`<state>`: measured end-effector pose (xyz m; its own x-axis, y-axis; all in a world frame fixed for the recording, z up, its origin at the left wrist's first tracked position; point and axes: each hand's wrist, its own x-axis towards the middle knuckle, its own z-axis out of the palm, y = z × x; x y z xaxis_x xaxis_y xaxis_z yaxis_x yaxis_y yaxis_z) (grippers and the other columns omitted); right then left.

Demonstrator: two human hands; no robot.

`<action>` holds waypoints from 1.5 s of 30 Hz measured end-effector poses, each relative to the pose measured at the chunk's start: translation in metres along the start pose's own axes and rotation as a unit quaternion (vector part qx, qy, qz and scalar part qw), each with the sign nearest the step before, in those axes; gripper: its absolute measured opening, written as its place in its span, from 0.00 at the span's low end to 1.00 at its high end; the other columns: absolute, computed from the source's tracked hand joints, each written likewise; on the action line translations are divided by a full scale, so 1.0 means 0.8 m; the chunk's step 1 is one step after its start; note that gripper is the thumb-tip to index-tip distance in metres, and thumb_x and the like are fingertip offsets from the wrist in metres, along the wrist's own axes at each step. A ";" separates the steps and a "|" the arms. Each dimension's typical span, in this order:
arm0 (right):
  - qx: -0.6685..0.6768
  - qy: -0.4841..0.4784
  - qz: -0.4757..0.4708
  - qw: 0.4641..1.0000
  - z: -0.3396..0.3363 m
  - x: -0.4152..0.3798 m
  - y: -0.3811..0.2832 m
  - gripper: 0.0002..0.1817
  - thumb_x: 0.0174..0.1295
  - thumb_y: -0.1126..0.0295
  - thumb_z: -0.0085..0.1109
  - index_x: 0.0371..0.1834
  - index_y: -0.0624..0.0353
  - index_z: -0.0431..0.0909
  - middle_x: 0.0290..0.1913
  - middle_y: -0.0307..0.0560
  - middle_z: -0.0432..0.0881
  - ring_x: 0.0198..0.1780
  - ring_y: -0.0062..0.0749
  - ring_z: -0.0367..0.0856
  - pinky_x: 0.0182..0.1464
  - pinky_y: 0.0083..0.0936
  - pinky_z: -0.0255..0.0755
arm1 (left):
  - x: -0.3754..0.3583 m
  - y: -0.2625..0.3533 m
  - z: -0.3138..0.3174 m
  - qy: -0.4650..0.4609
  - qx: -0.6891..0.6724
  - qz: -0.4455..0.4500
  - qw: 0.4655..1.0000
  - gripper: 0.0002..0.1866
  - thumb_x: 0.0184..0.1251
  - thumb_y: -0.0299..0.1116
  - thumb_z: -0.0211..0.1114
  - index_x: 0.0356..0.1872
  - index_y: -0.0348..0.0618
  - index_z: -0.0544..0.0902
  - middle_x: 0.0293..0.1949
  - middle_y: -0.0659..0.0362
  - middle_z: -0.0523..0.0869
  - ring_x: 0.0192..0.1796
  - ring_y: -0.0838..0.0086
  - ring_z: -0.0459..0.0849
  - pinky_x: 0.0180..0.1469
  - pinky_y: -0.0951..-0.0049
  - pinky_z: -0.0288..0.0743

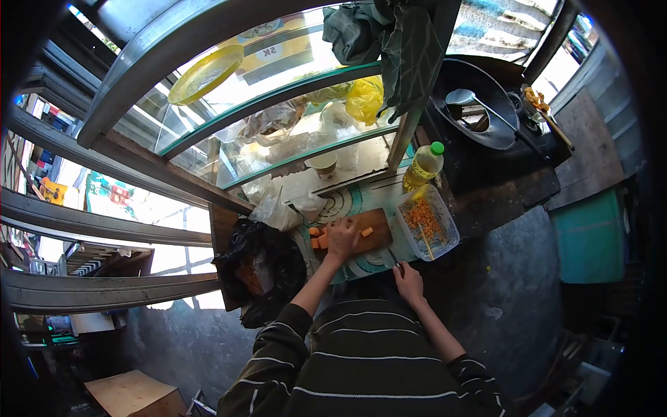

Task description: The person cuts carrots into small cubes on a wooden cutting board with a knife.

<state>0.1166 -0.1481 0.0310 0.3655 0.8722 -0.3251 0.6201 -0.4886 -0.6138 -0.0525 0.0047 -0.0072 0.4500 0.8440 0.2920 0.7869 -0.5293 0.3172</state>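
Note:
My left hand (342, 238) is over a wooden cutting board (379, 219), its fingers curled down around a piece of carrot, mostly hidden beneath them. Orange carrot chunks (319, 240) lie at the hand's left, and a smaller carrot piece (367, 232) is at its right. Beside the board's lower right corner, my right hand (408, 280) is closed around a knife (394, 259), whose thin blade points toward the board. To the right stands a clear plastic container (445, 244) with finely diced carrot (422, 219) and a yellow-handled utensil (425, 240) inside.
An oil bottle (424, 167) with a green cap stands behind the container. A black plastic bag (262, 260) sits left of the board. Farther right, a wok (474, 104) holds a ladle (460, 97). A glass display case (278, 132) rises behind, with a paper cup (323, 165) near it.

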 end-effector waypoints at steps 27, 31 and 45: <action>-0.107 -0.025 -0.072 0.991 -0.007 0.033 -0.011 0.40 0.51 0.66 0.54 0.66 0.59 0.46 0.23 0.58 0.78 0.27 0.53 0.78 0.30 0.43 0.73 | -0.003 0.097 -0.040 -0.006 -0.238 0.132 0.962 0.16 0.55 0.39 0.60 0.46 0.53 0.79 0.44 0.52 0.71 0.49 0.60 0.69 0.48 0.63 0.63; -0.113 -0.018 -0.080 0.990 -0.005 0.033 -0.008 0.42 0.49 0.66 0.54 0.67 0.61 0.43 0.23 0.60 0.78 0.27 0.53 0.78 0.29 0.44 0.72 | -0.029 0.111 -0.027 -0.047 -0.168 0.150 0.973 0.19 0.56 0.48 0.57 0.49 0.58 0.78 0.52 0.52 0.66 0.55 0.56 0.63 0.54 0.57 0.57; -0.113 -0.040 -0.045 0.992 -0.006 0.013 -0.004 0.44 0.50 0.64 0.56 0.67 0.61 0.40 0.26 0.61 0.78 0.29 0.54 0.78 0.32 0.44 0.73 | -0.037 0.109 -0.003 -0.079 -0.149 0.156 0.973 0.22 0.59 0.49 0.52 0.55 0.59 0.73 0.57 0.51 0.63 0.57 0.57 0.60 0.56 0.57 0.53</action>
<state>0.1216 -0.1377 0.0336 0.2515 0.9068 -0.3385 0.7902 -0.3943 -0.4692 0.0017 -0.0667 0.0139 0.7252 0.6284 0.2814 0.4547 -0.7440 0.4895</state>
